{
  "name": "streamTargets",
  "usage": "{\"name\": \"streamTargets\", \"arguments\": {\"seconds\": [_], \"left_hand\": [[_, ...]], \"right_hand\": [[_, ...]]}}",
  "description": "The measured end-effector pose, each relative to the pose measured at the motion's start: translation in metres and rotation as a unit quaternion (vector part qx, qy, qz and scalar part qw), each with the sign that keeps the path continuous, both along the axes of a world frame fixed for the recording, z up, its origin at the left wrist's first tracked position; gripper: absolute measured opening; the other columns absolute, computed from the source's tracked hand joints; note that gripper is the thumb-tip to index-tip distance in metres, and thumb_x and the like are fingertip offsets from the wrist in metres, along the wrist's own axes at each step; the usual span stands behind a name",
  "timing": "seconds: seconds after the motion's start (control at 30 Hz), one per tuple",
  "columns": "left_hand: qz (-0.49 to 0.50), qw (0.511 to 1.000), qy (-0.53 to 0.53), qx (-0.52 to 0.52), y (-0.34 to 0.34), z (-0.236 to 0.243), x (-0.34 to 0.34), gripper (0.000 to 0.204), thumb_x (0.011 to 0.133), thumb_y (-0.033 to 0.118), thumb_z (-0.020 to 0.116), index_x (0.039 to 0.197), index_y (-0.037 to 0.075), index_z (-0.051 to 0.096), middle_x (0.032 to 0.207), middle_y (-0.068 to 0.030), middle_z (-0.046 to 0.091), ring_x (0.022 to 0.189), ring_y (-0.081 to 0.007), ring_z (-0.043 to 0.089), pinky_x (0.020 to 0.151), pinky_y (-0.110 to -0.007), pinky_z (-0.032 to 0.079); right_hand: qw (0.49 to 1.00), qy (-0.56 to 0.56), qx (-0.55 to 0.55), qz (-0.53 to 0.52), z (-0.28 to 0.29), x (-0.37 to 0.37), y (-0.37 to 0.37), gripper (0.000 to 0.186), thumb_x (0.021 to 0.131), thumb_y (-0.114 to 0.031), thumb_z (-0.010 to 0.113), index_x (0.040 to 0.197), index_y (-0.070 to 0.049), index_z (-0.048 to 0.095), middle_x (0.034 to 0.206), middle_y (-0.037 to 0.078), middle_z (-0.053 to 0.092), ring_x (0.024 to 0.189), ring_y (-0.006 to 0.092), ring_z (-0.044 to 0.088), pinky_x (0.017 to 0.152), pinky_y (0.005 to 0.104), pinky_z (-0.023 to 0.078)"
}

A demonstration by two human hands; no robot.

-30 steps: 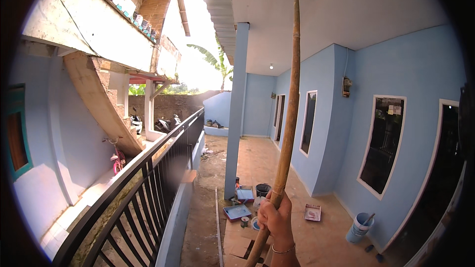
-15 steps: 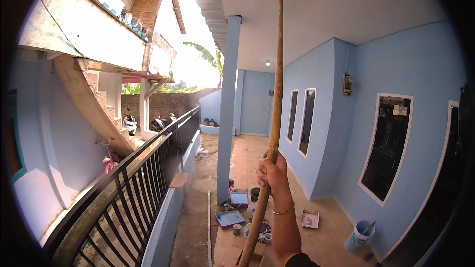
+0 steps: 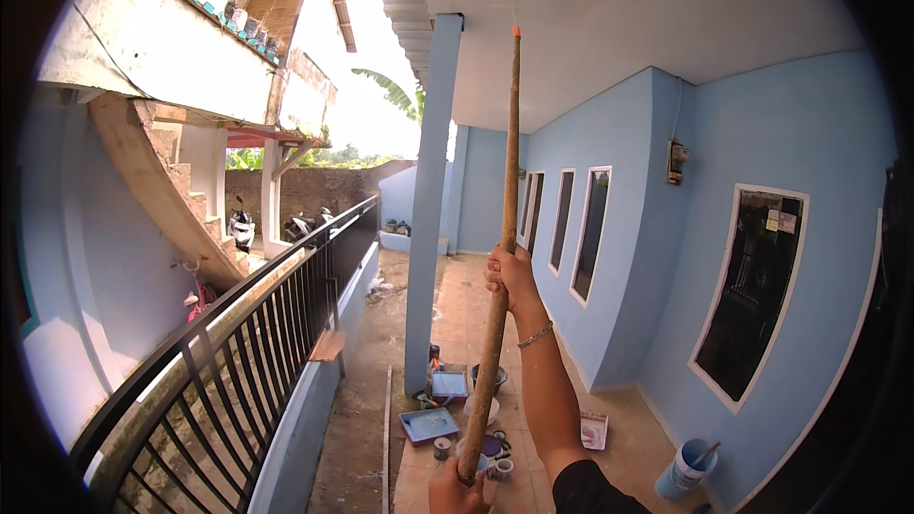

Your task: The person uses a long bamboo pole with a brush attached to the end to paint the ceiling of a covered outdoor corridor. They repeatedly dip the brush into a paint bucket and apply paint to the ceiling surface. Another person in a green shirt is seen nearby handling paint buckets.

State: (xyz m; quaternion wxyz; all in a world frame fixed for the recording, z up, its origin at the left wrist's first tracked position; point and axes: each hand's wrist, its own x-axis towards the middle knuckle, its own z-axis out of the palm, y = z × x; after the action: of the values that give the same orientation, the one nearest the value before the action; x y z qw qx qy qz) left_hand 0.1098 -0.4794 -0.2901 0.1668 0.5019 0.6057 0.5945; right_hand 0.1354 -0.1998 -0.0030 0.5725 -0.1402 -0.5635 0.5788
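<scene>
A long wooden pole [image 3: 506,228] rises nearly upright before me, leaning slightly to the right at its top. Midway up, my right hand [image 3: 512,276] is wrapped round it, a bracelet on that wrist. My left hand [image 3: 459,493] grips the pole's lower end at the bottom edge of the view. At the top is an orange tip [image 3: 517,31], from which a thin, pale frame like a paint roller's reaches up to the white ceiling [image 3: 609,9]. The roller itself hardly shows against the ceiling.
Below stand blue-stained paint trays [image 3: 428,425], a small can [image 3: 442,448], a dark bucket [image 3: 489,379], a pinkish tray [image 3: 594,431] and a light-blue bucket [image 3: 678,481]. A blue pillar [image 3: 430,219] and black railing [image 3: 276,324] run along the left; windowed blue walls [image 3: 619,228] stand right.
The pole's tip sits lower in the view and slightly left. My right hand is higher and more to the left, and my left hand has come into view on the pole's lower end.
</scene>
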Motion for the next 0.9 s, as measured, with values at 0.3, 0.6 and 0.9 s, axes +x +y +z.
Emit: {"name": "streamTargets", "arguments": {"seconds": [0.3,0.6,0.9], "left_hand": [[-0.026,0.998,0.042,0.027,0.111,0.128,-0.034,0.033,0.082,0.017,0.078,0.102,-0.002,0.06,0.076,-0.0229,0.069,0.075,-0.0371,0.071,0.067,-0.045,0.052],[-0.001,0.995,0.083,0.063,0.13,0.241,-0.058,0.036,0.081,0.016,0.078,0.102,-0.007,0.06,0.08,-0.0278,0.069,0.078,-0.0394,0.071,0.07,-0.045,0.054],[0.002,0.995,0.083,0.051,0.08,0.193,-0.056,0.036,0.081,0.015,0.076,0.106,-0.005,0.06,0.081,-0.0273,0.069,0.08,-0.042,0.071,0.071,-0.045,0.054]], "right_hand": [[1.0,-0.012,0.016,0.005,0.106,-0.023,0.128,0.014,0.087,-0.003,0.056,0.077,-0.006,0.046,0.06,-0.002,0.042,0.044,0.0071,0.041,0.039,0.0258,0.037],[0.998,0.016,0.023,0.049,0.222,-0.041,0.156,0.016,0.087,-0.002,0.054,0.075,-0.007,0.046,0.061,-0.003,0.041,0.045,0.0061,0.04,0.039,0.0239,0.036],[0.998,0.013,0.044,0.051,0.18,-0.037,0.096,0.015,0.088,-0.003,0.055,0.076,-0.008,0.046,0.061,-0.003,0.041,0.046,0.007,0.04,0.04,0.0246,0.037]]}}
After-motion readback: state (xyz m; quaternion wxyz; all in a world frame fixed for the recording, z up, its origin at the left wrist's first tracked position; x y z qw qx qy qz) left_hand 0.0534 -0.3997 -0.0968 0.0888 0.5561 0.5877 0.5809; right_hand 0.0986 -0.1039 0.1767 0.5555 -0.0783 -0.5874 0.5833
